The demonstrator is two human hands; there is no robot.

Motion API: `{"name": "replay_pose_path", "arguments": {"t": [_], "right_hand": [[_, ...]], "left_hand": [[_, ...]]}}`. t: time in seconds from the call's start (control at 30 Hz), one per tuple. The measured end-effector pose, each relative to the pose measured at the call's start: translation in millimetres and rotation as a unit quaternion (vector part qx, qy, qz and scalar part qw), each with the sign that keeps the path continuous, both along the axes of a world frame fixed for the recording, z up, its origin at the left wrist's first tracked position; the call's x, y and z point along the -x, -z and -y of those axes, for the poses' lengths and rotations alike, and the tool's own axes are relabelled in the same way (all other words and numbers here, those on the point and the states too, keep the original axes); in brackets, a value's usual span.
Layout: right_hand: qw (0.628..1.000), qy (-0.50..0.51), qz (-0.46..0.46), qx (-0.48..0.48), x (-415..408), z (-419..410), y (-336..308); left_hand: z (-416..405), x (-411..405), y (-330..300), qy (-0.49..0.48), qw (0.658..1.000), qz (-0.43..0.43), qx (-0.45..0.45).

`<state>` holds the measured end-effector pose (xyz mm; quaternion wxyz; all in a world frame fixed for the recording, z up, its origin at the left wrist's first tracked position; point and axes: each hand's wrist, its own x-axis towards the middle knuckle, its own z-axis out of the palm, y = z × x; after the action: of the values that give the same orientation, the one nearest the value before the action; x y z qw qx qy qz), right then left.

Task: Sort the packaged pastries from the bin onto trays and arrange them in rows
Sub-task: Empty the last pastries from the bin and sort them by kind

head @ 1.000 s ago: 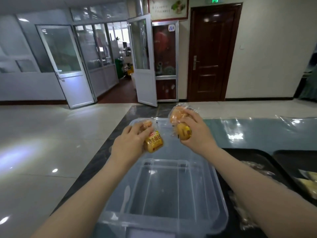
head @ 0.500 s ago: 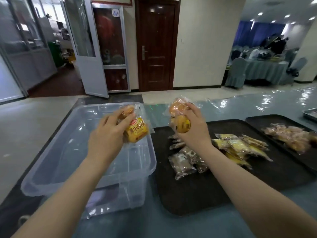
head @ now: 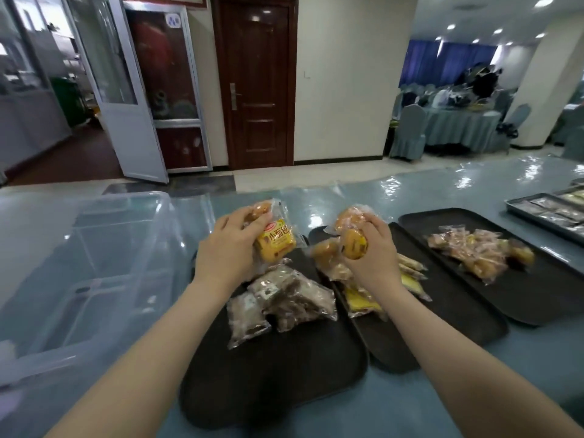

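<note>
In the head view, the left hand (head: pixel 226 251) is holding a yellow-labelled clear-wrapped bun packet (head: pixel 275 240), fingers curled over its top, above the far edge of the nearest black oval plastic tray (head: pixel 284 374). The right hand (head: pixel 373 251) is gripping a clear packet of round golden buns (head: pixel 350 229), fingers wrapped round it, above the far end of the second black tray (head: pixel 442 324). Both packets are being carried clear of the trays, not yet set down.

The step in hand looks like the carry from the bin to the trays. The large clear plastic bin (head: pixel 79 263) is sitting at the left edge of the counter (head: pixel 395 406), and what shows of its inside looks empty. The next move probably calls for lowering each packet beside its own kind: golden buns (head: pixel 325 252) are already lying at the far end of the second tray, with yellow flat packets (head: pixel 363 303) just nearer, while brown-filled clear packets (head: pixel 284 298) are lying loosely heaped on the nearest tray. Rows are not yet formed, so straightening will be needed.

A third black tray (head: pixel 537 298) to the right is holding a mixed pile of pinkish and golden packets (head: pixel 474 251); a metal tray (head: pixel 543 213) is sitting at the far right edge. The counter is covered in glossy pale blue film. Beyond it are a dark wooden door (head: pixel 256 80), an open white-framed glass door (head: pixel 126 90), and cloth-draped tables and chairs (head: pixel 448 128).
</note>
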<state>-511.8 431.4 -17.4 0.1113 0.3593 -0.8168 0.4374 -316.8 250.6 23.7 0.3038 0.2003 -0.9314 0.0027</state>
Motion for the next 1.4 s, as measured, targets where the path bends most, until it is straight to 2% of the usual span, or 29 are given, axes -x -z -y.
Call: {"name": "replay_pose_path", "arguments": {"t": [0.2, 0.4, 0.77, 0.93, 1.17, 1.4], "right_hand": [[0.992, 0.007, 0.077, -0.095, 115.2, -64.0, 61.5], [0.989, -0.031, 0.088, -0.113, 172.3, -79.5, 81.4], [0.985, 0.005, 0.126, -0.121, 200.9, -120.8, 120.1], [0.984, 0.015, 0.133, -0.116, 238.6, -143.8, 121.5], [0.989, -0.009, 0.090, -0.118, 343.0, -194.9, 132.2], [0.984, 0.023, 0.083, -0.154, 456.4, -316.7, 155.2]], "left_hand": [[-47.9, 96.9, 70.0, -0.060, 0.993, 0.037, -0.096], [-65.0, 132.4, 96.8, -0.128, 0.974, 0.089, -0.165], [-83.4, 193.6, 129.5, -0.078, 0.977, 0.092, -0.178], [-103.6, 236.9, 133.8, -0.054, 0.976, 0.097, -0.186], [-167.6, 354.1, 140.7, -0.032, 0.978, 0.081, -0.191], [-280.0, 501.3, 158.4, 0.013, 0.967, 0.118, -0.226]]}}
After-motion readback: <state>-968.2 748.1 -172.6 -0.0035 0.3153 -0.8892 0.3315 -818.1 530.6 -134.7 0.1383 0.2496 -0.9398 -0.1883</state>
